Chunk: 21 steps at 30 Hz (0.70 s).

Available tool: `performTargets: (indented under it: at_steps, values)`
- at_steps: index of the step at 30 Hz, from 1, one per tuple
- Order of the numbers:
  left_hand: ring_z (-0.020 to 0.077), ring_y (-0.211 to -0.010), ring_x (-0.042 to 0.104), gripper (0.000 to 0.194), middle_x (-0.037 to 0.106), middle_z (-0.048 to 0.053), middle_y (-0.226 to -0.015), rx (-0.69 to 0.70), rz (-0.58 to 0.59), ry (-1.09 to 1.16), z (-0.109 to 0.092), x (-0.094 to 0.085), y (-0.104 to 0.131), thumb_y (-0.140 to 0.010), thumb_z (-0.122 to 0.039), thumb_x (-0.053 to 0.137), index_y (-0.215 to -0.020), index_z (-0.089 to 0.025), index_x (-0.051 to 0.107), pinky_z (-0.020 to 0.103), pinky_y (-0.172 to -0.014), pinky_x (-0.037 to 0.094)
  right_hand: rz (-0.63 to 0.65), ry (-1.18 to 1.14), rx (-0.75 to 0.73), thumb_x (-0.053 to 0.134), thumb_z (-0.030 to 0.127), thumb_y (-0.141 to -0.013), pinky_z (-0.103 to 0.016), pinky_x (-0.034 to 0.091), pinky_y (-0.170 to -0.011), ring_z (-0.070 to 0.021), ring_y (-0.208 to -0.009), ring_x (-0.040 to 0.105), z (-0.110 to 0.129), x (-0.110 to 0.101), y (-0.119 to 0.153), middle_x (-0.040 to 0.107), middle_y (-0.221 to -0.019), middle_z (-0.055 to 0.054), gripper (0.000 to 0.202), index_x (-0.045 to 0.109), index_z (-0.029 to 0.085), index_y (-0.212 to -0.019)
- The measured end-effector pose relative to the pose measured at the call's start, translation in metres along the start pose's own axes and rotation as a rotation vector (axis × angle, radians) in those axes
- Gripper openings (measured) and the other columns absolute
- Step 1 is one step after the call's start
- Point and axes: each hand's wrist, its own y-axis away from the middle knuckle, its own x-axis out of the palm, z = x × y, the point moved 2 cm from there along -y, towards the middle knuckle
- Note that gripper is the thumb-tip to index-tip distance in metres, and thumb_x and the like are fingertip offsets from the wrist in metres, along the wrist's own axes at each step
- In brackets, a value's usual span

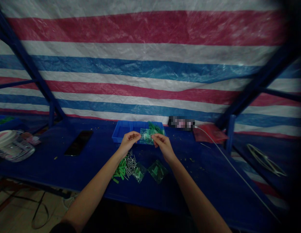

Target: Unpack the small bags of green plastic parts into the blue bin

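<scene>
A small clear plastic bag point(146, 136) with pale and green bits is stretched between my two hands. My left hand point(130, 140) pinches its left edge, and my right hand point(162, 144) pinches its right edge. Just behind the bag is a blue divided tray point(123, 127), with green bags in its right compartment. Below my left hand lie green plugs point(120, 170) beside a pile of silver screws point(130, 165). Two filled clear bags lie nearer me: one point(139, 172) against the screws, the other point(157, 171) below my right hand.
A black phone point(79, 143) and a lidded clear tub point(13, 149) are on the left of the blue table point(92, 171). Toward the back right are a dark box point(181, 123), a red bag point(210, 133) and a white cable point(235, 167). Blue frame posts stand at both sides.
</scene>
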Motion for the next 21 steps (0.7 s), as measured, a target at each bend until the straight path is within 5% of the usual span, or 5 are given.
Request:
performTargets:
  at_steps: [6,13,21]
  values:
    - [0.0089,-0.053,0.050,0.025,0.058,-0.002,-0.055,-0.026,0.006,0.000,0.003,-0.002,-0.001,-0.066,-0.036,0.072,-0.076,-0.014,0.067,0.020,-0.052,0.034,0.014,-0.049,0.010,0.071,0.043,-0.063,-0.021,0.030,-0.042,-0.0079,-0.042,0.041,-0.006,-0.002,-0.002,0.049,-0.047,0.005,0.028,0.063,0.019,-0.074]
    - [0.0132,-0.062,0.059,0.031,0.069,0.005,-0.072,-0.049,-0.052,0.032,0.001,-0.001,-0.001,-0.068,-0.043,0.068,-0.079,-0.014,0.070,0.026,-0.063,0.044,0.056,-0.063,-0.060,0.065,0.033,-0.070,-0.023,0.038,-0.048,-0.0084,-0.049,0.048,-0.005,-0.005,-0.002,0.060,-0.063,0.002,0.022,0.068,0.021,-0.088]
    - [0.0096,-0.058,0.054,0.024,0.066,0.002,-0.068,0.072,-0.016,-0.063,0.011,-0.002,-0.003,-0.062,-0.028,0.076,-0.080,-0.015,0.069,0.022,-0.057,0.040,0.064,0.028,-0.105,0.062,0.039,-0.074,-0.025,0.042,-0.051,-0.0120,-0.054,0.053,-0.006,-0.005,-0.002,0.058,-0.059,0.001,0.031,0.068,0.021,-0.098]
